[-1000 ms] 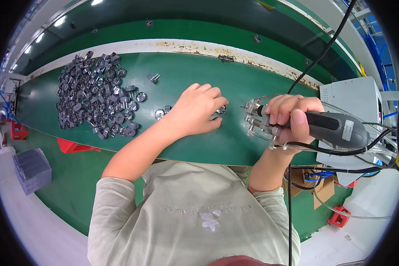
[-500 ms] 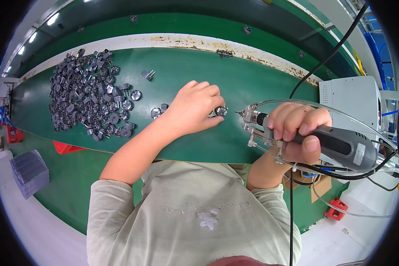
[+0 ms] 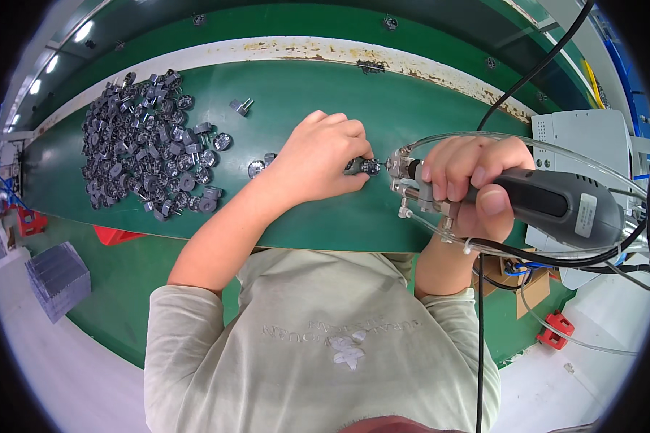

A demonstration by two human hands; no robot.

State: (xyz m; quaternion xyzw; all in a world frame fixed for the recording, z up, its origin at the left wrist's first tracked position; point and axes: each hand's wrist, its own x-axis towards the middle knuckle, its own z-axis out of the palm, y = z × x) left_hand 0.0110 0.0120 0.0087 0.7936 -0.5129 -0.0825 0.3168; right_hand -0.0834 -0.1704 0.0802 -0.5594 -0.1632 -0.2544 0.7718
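My left hand (image 3: pixel 318 159) rests on the green belt (image 3: pixel 325 94) and pinches a small dark metal part (image 3: pixel 365 167) at its fingertips. In my right hand (image 3: pixel 469 184) I grip a grey handheld power tool (image 3: pixel 556 206) with clear tubes and a black cable. The tool's metal tip (image 3: pixel 397 164) points left and sits right at the held part. A big pile of similar small dark parts (image 3: pixel 141 151) lies to the left on the belt.
A few loose parts (image 3: pixel 256 164) lie near my left wrist, and one (image 3: pixel 240 107) sits apart further back. A grey box unit (image 3: pixel 592 144) stands at the right. A grey ribbed tray (image 3: pixel 56 278) and red pieces (image 3: pixel 119 234) lie below the belt.
The tool's tip has closed in on the part held by my left hand. My left hand has stayed in about the same place on the belt.
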